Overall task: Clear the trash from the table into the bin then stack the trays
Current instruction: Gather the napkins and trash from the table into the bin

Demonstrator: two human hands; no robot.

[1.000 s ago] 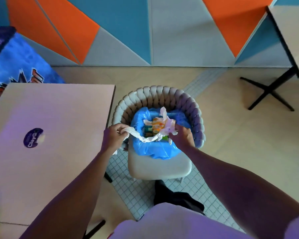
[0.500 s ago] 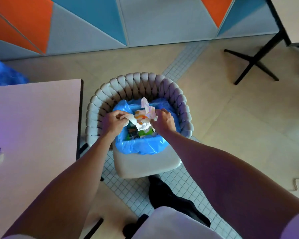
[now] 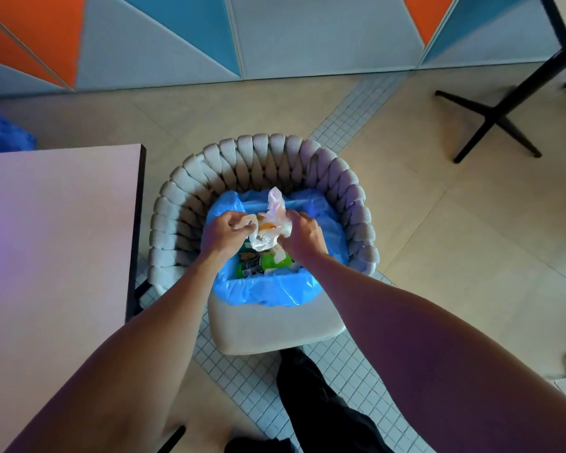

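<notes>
Spillage is the risk: a crumpled white plastic bag (image 3: 270, 232) is clamped in the curled fingers of left hand (image 3: 224, 237) and right hand (image 3: 304, 238) over the middle of the blue-lined bin (image 3: 268, 292). Released unevenly, it could be snagged on the rim and dropped beside the chair (image 3: 275, 331).

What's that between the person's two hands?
Crumpled white plastic trash, gripped by the left hand and the right hand, over the blue-lined bin. The head view shows it.
</notes>
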